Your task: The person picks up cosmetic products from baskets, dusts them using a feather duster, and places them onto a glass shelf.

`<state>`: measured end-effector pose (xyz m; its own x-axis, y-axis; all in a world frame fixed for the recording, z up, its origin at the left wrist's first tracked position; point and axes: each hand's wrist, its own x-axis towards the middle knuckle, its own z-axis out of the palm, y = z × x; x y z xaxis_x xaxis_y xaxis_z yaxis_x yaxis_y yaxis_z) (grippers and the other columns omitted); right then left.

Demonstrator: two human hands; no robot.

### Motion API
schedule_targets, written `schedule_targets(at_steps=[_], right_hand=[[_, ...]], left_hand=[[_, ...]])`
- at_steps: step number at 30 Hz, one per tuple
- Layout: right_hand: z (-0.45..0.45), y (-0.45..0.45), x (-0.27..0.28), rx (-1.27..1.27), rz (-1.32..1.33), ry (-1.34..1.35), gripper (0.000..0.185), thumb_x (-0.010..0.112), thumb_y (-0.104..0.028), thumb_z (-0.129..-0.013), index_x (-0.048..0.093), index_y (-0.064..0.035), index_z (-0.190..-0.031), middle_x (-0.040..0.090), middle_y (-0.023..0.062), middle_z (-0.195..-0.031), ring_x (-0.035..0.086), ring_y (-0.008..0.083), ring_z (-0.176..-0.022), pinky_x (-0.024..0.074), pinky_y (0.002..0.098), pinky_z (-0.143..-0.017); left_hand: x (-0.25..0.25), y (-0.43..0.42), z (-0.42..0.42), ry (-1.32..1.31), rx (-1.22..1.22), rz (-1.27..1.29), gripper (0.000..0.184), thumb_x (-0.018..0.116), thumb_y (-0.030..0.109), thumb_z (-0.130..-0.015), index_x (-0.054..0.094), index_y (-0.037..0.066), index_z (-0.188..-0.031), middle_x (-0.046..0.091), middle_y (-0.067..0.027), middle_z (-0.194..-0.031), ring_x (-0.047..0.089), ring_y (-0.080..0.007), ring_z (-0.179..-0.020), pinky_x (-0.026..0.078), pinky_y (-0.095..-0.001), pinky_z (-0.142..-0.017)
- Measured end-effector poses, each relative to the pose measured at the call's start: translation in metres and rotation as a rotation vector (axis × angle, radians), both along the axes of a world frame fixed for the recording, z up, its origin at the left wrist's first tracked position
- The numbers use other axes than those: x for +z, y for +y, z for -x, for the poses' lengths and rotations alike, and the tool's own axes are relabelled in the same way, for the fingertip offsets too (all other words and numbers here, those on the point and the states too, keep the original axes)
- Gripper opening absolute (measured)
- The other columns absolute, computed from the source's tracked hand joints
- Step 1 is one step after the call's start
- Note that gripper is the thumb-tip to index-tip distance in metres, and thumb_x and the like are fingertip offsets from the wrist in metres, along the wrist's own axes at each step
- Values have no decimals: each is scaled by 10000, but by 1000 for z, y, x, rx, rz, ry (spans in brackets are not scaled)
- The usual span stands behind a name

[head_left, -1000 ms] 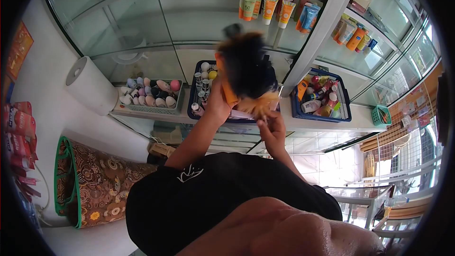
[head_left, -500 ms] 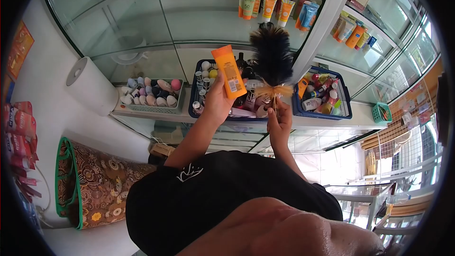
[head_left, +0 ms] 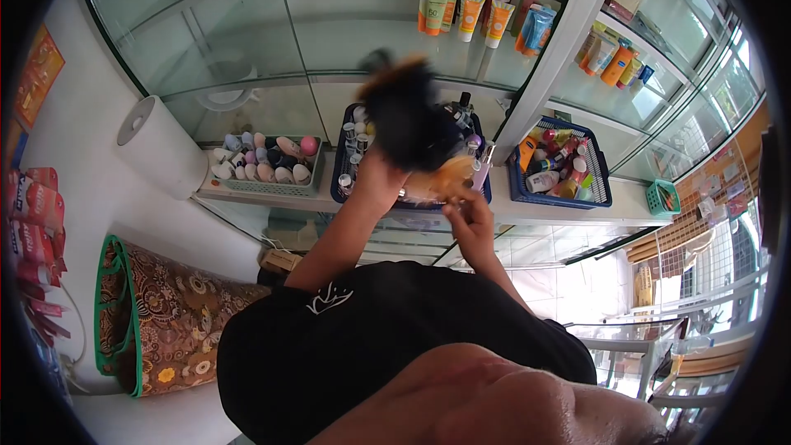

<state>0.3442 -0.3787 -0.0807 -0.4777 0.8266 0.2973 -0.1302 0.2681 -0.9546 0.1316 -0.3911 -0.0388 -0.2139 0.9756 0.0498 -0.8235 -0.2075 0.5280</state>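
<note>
feather duster [head_left: 412, 119]: one, black plumes with a pale tan ruff at the base; motion-blurred, tilted up and to the left above the middle navy basket [head_left: 336, 171], overlapping the left hand.

right hand [head_left: 471, 218]: thumb and fingers pinched narrow on the duster's stem, just below the ruff.

left hand [head_left: 381, 180]: raised beside the plumes; fingers hidden behind them, so their spread and any contents cannot be told.

pale green tray [head_left: 268, 188]: left of the navy basket; egg-shaped items, one pink ball.

right-hand blue basket [head_left: 560, 200]: assorted bottles and tubes; labels too small to read.

green tube [head_left: 432, 10]: upper shelf; numeral apparently "50".

orange-and-white tubes [head_left: 470, 15]: beside it; print illegible.

red packs [head_left: 37, 206]: far left; white lettering, not securely legible.

black shirt [head_left: 395, 321]: white line emblem on the chest.
</note>
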Motion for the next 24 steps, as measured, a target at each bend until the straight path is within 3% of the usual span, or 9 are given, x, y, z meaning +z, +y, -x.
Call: schedule_targets(at_steps=[5, 8, 10, 13, 14, 16, 19, 23, 24], right_hand=[[7, 11, 1, -206, -31, 253, 334, 572, 16, -937, 468, -13, -1253, 585, 93, -1157, 579, 144, -1091, 440, 279, -967], [9, 7, -3, -24, -36, 216, 348, 579, 23, -931, 466, -19, -1257, 587, 97, -1152, 575, 147, -1085, 445, 273, -944], [7, -3, -4, 144, -45, 156, 348, 606, 33, -911, 487, -14, -1234, 584, 97, -1166, 565, 145, -1075, 439, 275, -936], [1, -10, -2, 347, -86, -32, 374, 622, 54, -891, 494, -6, -1237, 565, 98, -1230, 548, 164, -1119, 421, 306, -985], [-1, -9, -2, 363, -95, -59, 373, 623, 51, -892, 497, -7, -1239, 565, 97, -1230, 540, 162, -1131, 416, 308, -989], [-3, -8, 1, 395, -112, -113, 373, 625, 44, -894, 502, -8, -1242, 566, 96, -1228, 524, 157, -1155, 406, 310, -997], [-2, -5, -3, 116, -78, 20, 313, 643, -31, -907, 539, -35, -1202, 619, 44, -1076, 507, 28, -664, 411, 181, -590], [-6, 8, -1, -135, 71, 225, 351, 568, -28, -949, 462, -52, -1283, 622, 62, -1099, 421, -9, -564, 325, 149, -457], [-7, 9, 0, -147, 83, 236, 346, 565, -27, -951, 461, -49, -1280, 621, 63, -1098, 448, 3, -594, 352, 156, -488]], left_hand=[[7, -4, -4, 70, -39, -69, 484, 407, 458, -1009, 435, 144, -1375, 518, -80, -1335, 513, -241, -1235, 388, -431, -1040], [11, -4, -10, 35, 13, -75, 475, 407, 441, -1014, 432, 137, -1379, 515, -81, -1342, 509, -256, -1237, 371, -432, -1059], [-10, 8, -2, 842, 277, -160, 484, 418, 435, -1012, 419, 134, -1391, 508, -89, -1356, 514, -266, -1234, 394, -441, -1044], [-23, 8, -4, 572, 75, -199, 479, 452, 346, -1003, 388, 97, -1407, 492, -112, -1359, 525, -240, -1211, 441, -401, -1021], [-21, 9, -5, 263, -8, -220, 439, 467, 244, -1007, 380, 70, -1401, 489, -119, -1337, 523, -202, -1193, 430, -350, -1044], [-29, 14, 5, -71, -260, -234, 442, 453, 255, -1012, 376, 75, -1408, 487, -122, -1342, 515, -203, -1209, 433, -351, -1041], [-21, 10, -2, -15, -120, -130, 443, 446, 315, -1016, 401, 87, -1393, 518, -106, -1317, 518, -214, -1220, 433, -390, -1040], [8, -1, -10, 23, -34, -14, 436, 429, 393, -1016, 438, 130, -1364, 529, -91, -1307, 519, -250, -1209, 405, -443, -1028], [5, 0, -7, 41, -43, -15, 444, 432, 403, -1014, 436, 133, -1366, 527, -92, -1310, 520, -249, -1208, 406, -447, -1025]])
